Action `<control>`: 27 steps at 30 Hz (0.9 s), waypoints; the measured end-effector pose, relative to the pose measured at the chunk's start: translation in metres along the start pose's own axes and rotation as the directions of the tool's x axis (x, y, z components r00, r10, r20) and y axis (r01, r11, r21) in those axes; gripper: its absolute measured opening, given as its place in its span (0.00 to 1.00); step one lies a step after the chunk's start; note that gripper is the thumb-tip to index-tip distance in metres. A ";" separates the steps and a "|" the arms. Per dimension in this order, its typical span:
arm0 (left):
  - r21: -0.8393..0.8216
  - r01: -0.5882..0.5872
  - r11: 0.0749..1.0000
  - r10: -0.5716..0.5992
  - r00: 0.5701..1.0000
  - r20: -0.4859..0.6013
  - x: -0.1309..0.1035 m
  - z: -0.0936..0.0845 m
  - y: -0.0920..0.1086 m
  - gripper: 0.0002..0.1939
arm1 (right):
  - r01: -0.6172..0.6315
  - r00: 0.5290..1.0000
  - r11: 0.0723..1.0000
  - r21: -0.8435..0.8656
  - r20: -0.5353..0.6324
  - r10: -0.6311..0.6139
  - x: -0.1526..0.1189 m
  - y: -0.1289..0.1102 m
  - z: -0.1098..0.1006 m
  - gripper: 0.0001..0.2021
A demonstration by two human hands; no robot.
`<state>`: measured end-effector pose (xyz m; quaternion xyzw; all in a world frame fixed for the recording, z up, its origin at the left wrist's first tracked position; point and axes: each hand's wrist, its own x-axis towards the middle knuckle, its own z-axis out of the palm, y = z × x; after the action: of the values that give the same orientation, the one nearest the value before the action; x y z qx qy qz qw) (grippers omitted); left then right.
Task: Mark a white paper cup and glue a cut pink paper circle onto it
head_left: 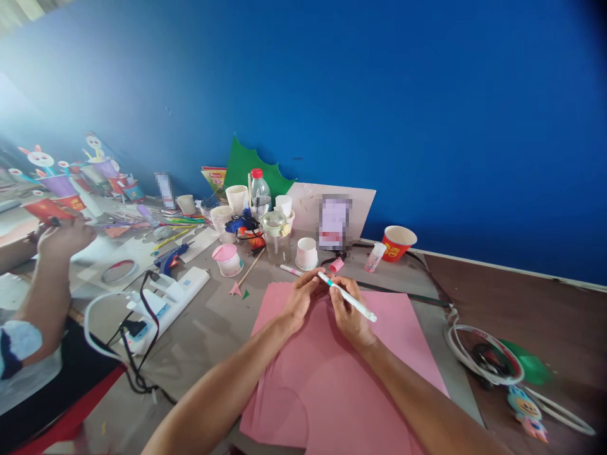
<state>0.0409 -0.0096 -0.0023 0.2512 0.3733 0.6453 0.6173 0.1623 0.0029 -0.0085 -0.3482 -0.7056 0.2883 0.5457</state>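
A white marker (358, 304) with a teal band lies slantwise in my right hand (349, 316), gripped between thumb and fingers. Its far end reaches the fingertips of my left hand (298, 300), which is closed just beside it; what those fingers hold, if anything, is hidden. Both hands are above the far part of a stack of pink sheets (341, 379). A curved outline shows on the top sheet at lower left. Just beyond my hands are a white and pink pen (290, 270), a patterned paper cup (307, 254) and a small pink cap-like piece (336, 265).
A power strip (177, 309) with cables lies left, near a blue glue gun (171, 258). Behind stand a lidded glass jar (276, 243), a bottle (260, 196) and a red paper bowl (398, 245). A coiled cable (455, 344) lies right. A co-worker's hand (66, 237) is at far left.
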 end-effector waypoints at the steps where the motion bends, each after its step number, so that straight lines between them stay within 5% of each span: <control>1: 0.019 0.005 1.000 -0.005 1.000 -0.016 0.001 -0.001 0.000 0.20 | 0.014 1.000 1.000 -0.013 0.003 -0.014 0.000 0.001 0.000 0.05; 4: 0.101 0.009 0.995 -0.004 0.999 -0.054 0.001 -0.002 -0.003 0.20 | 0.080 0.997 0.996 -0.048 0.024 -0.079 0.001 0.006 0.001 0.06; 10: 0.124 -0.040 0.992 0.033 0.998 0.054 0.001 0.002 -0.006 0.17 | 0.238 0.970 0.970 -0.049 0.070 -0.235 0.003 0.012 0.003 0.12; 19: 0.227 -0.096 0.969 0.076 0.993 0.095 -0.010 0.014 -0.001 0.15 | 0.242 0.967 0.962 -0.124 0.113 -0.229 0.002 0.012 -0.004 0.18; 27: 0.284 -0.120 0.951 0.074 0.983 0.168 -0.007 0.009 -0.009 0.16 | 0.059 0.990 0.991 -0.116 0.135 -0.043 0.005 0.014 -0.008 0.18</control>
<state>0.0539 -0.0155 -0.0028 0.4075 0.4026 0.5909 0.5681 0.1713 0.0154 -0.0145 -0.3422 -0.7650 0.2535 0.4831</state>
